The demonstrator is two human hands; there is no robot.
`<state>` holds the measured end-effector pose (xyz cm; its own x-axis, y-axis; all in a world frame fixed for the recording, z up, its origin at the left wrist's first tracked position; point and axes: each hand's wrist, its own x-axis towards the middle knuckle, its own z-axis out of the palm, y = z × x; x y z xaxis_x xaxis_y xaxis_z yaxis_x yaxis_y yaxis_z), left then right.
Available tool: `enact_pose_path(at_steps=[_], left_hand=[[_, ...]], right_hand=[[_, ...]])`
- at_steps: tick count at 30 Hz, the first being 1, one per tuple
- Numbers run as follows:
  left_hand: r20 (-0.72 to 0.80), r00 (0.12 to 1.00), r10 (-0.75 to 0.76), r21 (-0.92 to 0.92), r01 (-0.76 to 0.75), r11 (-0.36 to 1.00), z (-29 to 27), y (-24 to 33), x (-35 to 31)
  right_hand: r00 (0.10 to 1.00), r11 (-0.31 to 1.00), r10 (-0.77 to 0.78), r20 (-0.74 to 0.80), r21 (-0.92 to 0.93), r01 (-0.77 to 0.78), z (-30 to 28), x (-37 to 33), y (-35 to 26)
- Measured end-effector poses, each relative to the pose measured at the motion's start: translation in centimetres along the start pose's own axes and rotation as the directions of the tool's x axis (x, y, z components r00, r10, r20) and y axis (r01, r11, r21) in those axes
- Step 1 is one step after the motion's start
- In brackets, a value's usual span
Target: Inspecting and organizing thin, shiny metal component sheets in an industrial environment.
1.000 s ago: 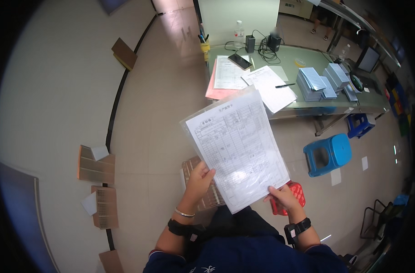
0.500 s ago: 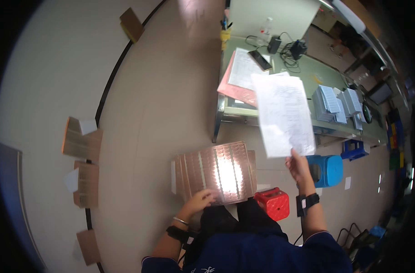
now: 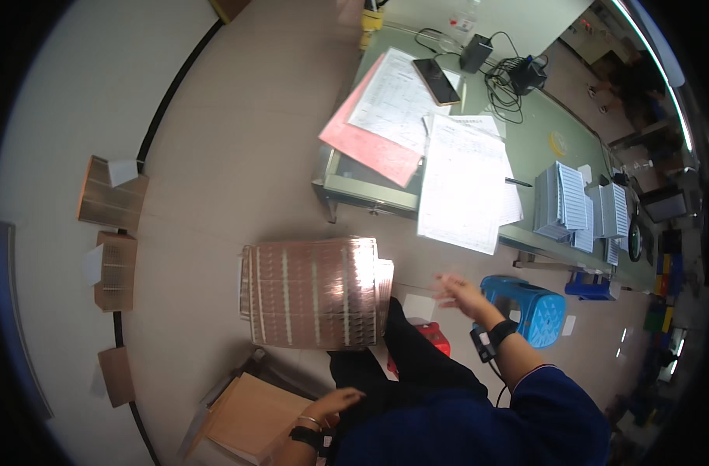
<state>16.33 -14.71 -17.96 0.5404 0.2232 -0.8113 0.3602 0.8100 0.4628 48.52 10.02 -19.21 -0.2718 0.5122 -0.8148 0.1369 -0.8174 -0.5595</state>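
My right hand (image 3: 461,296) is in the air between the green table (image 3: 525,144) and the blue stool (image 3: 534,312). Its blurred fingers are apart and hold nothing. A white printed sheet (image 3: 461,186) lies on the table, its near end hanging over the front edge beyond that hand. My left hand (image 3: 336,404) is by my lap, fingers stretched out and empty, beside a stack of brown cardboard (image 3: 261,412). In front of my legs stands a stack of shiny copper-coloured panels (image 3: 311,295) with rows of small cells; neither hand touches it.
On the table lie a pink folder (image 3: 381,155) with papers, a phone (image 3: 437,81), a pen (image 3: 518,182), coiled cables (image 3: 503,81) and stacks of pale blue trays (image 3: 560,202). A red stool (image 3: 433,339) stands by my legs. Cardboard pieces (image 3: 113,194) lean along the left wall.
My right hand has let go of the white sheet, which now lies on the table, and has drawn back. My left hand has moved from the panels toward my lap. The view has shifted.
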Motion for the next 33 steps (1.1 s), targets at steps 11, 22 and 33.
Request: enact_pose_path(at_steps=[11, 22, 33], left_hand=[[0.199, 0.979, 0.055, -0.08, -0.039, 0.996, 6.1, -1.7, -1.0], [0.254, 0.967, 0.004, -0.106, 0.024, 0.994, 7.7, -4.1, -4.5], [0.262, 0.962, -0.081, -0.239, 0.146, 0.96, 8.8, -5.0, -5.6]], right_hand=[[0.953, 0.817, 0.218, 0.209, -0.574, -0.06, -2.0, 4.9, 9.4], [0.984, 0.86, 0.18, 0.007, -0.487, -0.154, 0.6, 5.6, 13.3], [0.981, 0.746, 0.179, 0.07, -0.66, -0.089, 3.3, 10.6, 15.2]])
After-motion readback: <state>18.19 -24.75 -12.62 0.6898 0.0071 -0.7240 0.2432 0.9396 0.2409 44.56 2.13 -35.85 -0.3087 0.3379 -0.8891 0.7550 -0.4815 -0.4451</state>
